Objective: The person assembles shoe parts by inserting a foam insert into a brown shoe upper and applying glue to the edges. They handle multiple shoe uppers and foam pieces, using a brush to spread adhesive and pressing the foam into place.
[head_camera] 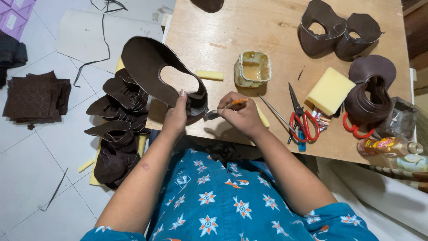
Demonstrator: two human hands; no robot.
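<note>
Brown leather upper [151, 67], cut with an oval opening, is held up over the near-left corner of the table [267, 35], partly off its edge. The left hand [177, 117] pinches the upper's near rim, thumb up against the leather, forearm rising from the lap. The right hand [240, 115] is closed around a small brush [225, 108] with an orange handle, its tip laid against the near rim of the upper just beside the left thumb; wrist bent inward, fingers curled tight. Judged step: coating the rim edge, likely with glue from the pot [253, 68] that stands just beyond the hands. Next move would seem to call for a steady stroke along the edge while the left hand turns the piece. Around: a stack of like uppers [117, 129] on the floor, left of the table; a yellow sponge [330, 90] and red-handled scissors [299, 117] to the right; further finished uppers [339, 31] at the far right corner; a bottle [387, 146] at the near right edge.
</note>
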